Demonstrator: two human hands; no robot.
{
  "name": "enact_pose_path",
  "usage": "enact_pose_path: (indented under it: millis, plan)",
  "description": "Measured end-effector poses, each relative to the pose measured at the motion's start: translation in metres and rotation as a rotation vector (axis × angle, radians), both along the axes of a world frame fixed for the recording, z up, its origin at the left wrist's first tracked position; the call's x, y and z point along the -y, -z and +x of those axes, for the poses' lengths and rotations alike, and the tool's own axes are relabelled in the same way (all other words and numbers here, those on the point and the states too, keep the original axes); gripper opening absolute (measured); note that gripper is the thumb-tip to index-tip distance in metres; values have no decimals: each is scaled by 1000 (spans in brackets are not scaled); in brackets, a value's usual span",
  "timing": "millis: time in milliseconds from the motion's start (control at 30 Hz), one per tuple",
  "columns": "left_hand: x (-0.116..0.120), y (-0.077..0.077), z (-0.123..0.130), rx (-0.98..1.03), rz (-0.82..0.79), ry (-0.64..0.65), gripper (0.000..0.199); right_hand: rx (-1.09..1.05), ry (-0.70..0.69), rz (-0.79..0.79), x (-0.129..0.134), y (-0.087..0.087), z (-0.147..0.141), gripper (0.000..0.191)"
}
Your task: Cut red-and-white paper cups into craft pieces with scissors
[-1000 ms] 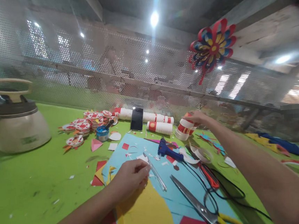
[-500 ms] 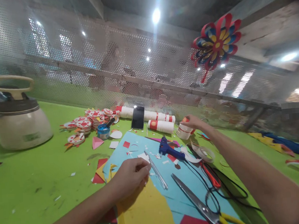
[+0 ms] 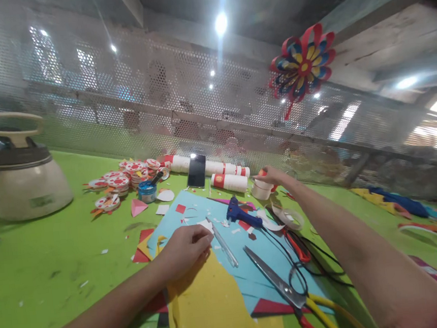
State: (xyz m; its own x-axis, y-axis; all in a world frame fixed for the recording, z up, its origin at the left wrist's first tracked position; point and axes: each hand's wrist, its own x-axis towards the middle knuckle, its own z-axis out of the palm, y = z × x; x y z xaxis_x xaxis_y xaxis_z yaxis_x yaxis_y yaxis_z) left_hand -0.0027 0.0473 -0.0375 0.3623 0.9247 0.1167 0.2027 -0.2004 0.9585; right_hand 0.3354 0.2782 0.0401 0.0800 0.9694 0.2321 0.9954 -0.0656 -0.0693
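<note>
Perforated grey metal mesh (image 3: pixel 139 89) stands behind a bright green counter (image 3: pixel 58 259). At the counter's far side, right of centre, is a squat white paper cup (image 3: pixel 261 191) with a smooth pale wall; red shows at its upper right, by the fingers. The right hand (image 3: pixel 275 176) reaches out, its grip curled around the cup's top. The left hand (image 3: pixel 186 251) lies half-curled over a yellow paper sheet (image 3: pixel 206 305); whether its grip pinches anything, I cannot tell.

Of the containers, a small blue jar (image 3: pixel 147 193) has a dark stick rising from it, while a large beige jug (image 3: pixel 27 188) with a dark grey lid and a cream handle hides its contents.

Two stacks of white-and-red paper cups lie on their sides: a short stack (image 3: pixel 231 182) in front of a long stack (image 3: pixel 219 167). I count one black phone (image 3: pixel 196 171) leaning against the latter, one dark-blue glue gun (image 3: pixel 242 215), one slim clear pen (image 3: pixel 224 245) and one pair of yellow-handled steel scissors (image 3: pixel 274 276). Red-and-white discs (image 3: pixel 118 183) overlap too much to count.
</note>
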Motion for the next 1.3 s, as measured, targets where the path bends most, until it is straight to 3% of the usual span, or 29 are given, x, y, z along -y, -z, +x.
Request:
enact_pose_path:
  millis: [167,300,533,867,1000,1167,1300]
  plan:
    - [0,2,-1,-38,71,-21,21,102,109,118,15,-25,-9,30]
    - [1,1,-1,-89,181,-45,22,185,58,172,32,-35,-31,26]
    - [2,-8,-7,-234,448,-111,23,296,-196,46,46,-7,-89,27]
    - [7,-18,-10,-380,692,-96,24,392,-221,19,33,28,-128,30]
    - [7,-18,-10,-382,728,-154,22,395,-249,80,42,28,-128,30]
    - [4,-22,-15,-346,770,-278,26,402,-392,186,75,9,-122,31]
    - [-1,-28,-22,-419,841,-429,53,392,-602,235,130,-6,-130,36]
